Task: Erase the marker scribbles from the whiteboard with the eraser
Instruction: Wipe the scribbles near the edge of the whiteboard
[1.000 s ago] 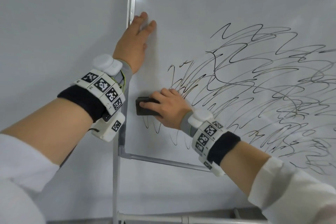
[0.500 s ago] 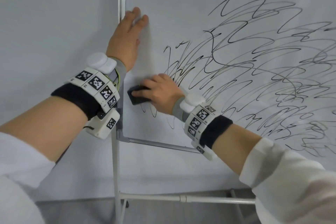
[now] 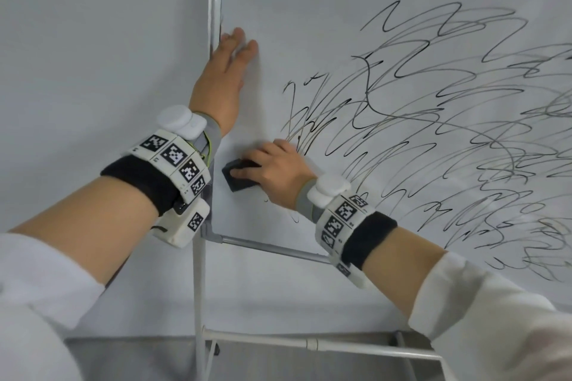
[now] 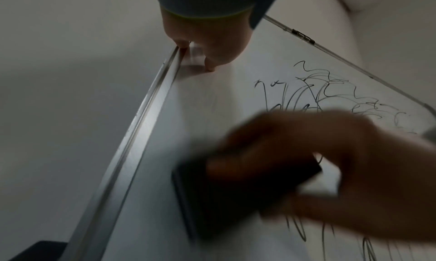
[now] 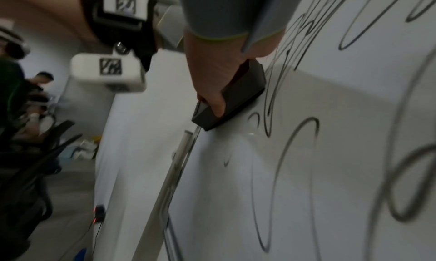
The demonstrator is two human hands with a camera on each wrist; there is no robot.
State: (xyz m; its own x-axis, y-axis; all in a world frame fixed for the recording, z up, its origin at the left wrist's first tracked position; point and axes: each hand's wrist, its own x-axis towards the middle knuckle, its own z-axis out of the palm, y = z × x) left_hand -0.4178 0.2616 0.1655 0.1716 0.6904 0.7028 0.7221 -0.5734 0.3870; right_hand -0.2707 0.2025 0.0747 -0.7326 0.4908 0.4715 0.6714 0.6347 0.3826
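The eraser (image 3: 240, 178) is being gripped in the curled fingers of the right hand (image 3: 275, 173) and pressed flat near the whiteboard's (image 3: 309, 9) lower left corner. The scribbles (image 3: 433, 133) are best wiped with overlapping, even strokes, while the board is being steadied by the flat, open left hand (image 3: 223, 80).

A plain pale grey wall (image 3: 93, 40) stands behind, a grey floor (image 3: 278, 362) below; in the right wrist view, black office chairs (image 5: 35, 153) and blurred seated people (image 5: 42, 80) at left
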